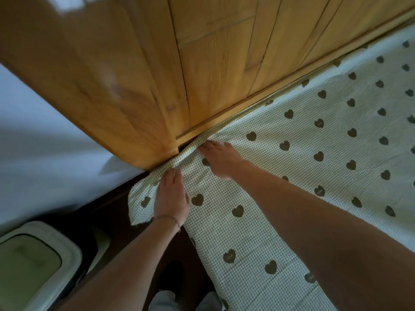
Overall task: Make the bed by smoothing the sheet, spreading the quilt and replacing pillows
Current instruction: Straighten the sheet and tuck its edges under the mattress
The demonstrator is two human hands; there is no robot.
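Note:
A green-checked sheet (pixel 310 167) printed with dark hearts covers the mattress on the right. Its corner is bunched against the base of the wooden headboard (pixel 202 63). My left hand (pixel 171 198) lies flat on that corner, fingers pointing at the headboard, a thin bracelet on the wrist. My right hand (pixel 221 159) presses flat on the sheet just right of it, fingertips at the crease where sheet meets headboard. Neither hand visibly pinches the cloth. A loose flap of sheet hangs off the bed's left edge. No quilt or pillow is in view.
A white wall (pixel 33 142) runs along the left. A white bin with a green lid (pixel 29 265) stands on the dark floor (pixel 116 225) at lower left, close to the bed's side. My feet show at the bottom edge.

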